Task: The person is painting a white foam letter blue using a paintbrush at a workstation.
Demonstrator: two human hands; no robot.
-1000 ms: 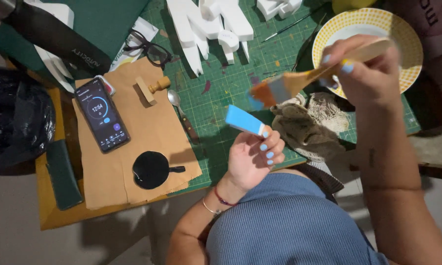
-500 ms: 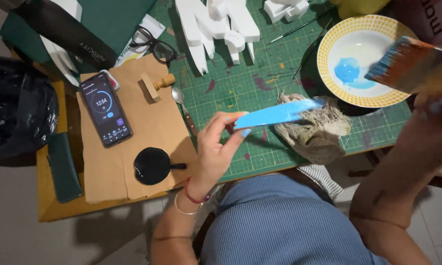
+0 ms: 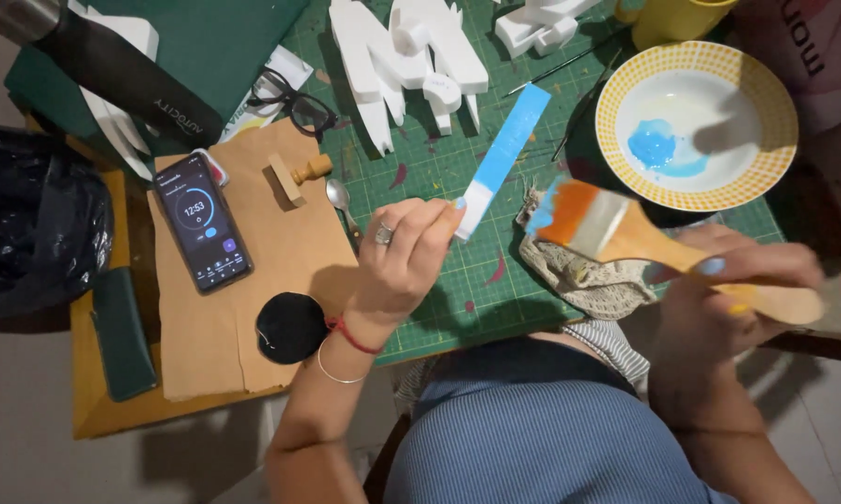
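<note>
My left hand (image 3: 404,259) pinches the white lower end of a long flat strip (image 3: 504,157), most of it painted light blue, held slanting over the green cutting mat (image 3: 439,177). My right hand (image 3: 728,299) grips the wooden handle of a wide flat paintbrush (image 3: 616,229) with orange bristles tipped in blue. The brush tip sits just right of the strip's lower end, apart from it. A yellow-rimmed white bowl (image 3: 616,89) with a puddle of blue paint stands at the upper right.
White foam cut-out shapes (image 3: 411,56) lie at the mat's top. A stained rag (image 3: 579,271) is under the brush. On brown cardboard (image 3: 280,271) lie a phone (image 3: 202,222), a wooden stamp (image 3: 294,175), a spoon (image 3: 339,197) and a black round pad (image 3: 292,327). Glasses (image 3: 294,105) and a black bag (image 3: 28,233) sit left.
The brush came down from the bowl at the upper right toward the strip. My left hand turned the strip from nearly level to pointing up and away.
</note>
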